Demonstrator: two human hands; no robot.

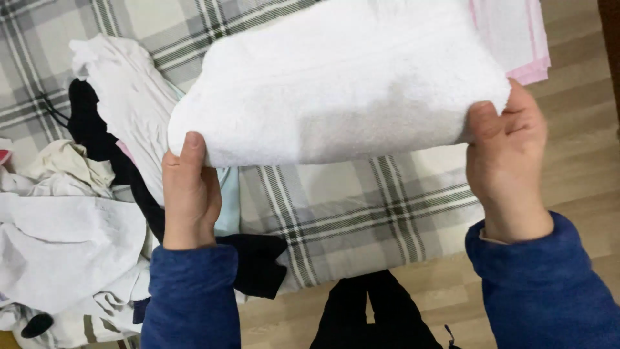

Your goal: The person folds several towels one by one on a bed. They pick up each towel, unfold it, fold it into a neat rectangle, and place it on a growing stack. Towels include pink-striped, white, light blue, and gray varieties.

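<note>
My left hand (188, 194) and right hand (507, 158) each grip an end of the folded white towel (336, 84), held above the plaid blanket (361, 213); a heap of clothes (71, 213) crowds the blanket's left edge.

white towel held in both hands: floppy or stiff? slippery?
The white towel is probably floppy: it sags in a curve between the left hand and right hand. Its nubby terry surface likely grips rather than slips. Folded thick, it seems bulky yet fairly light, since only edge pinches hold it.
</note>
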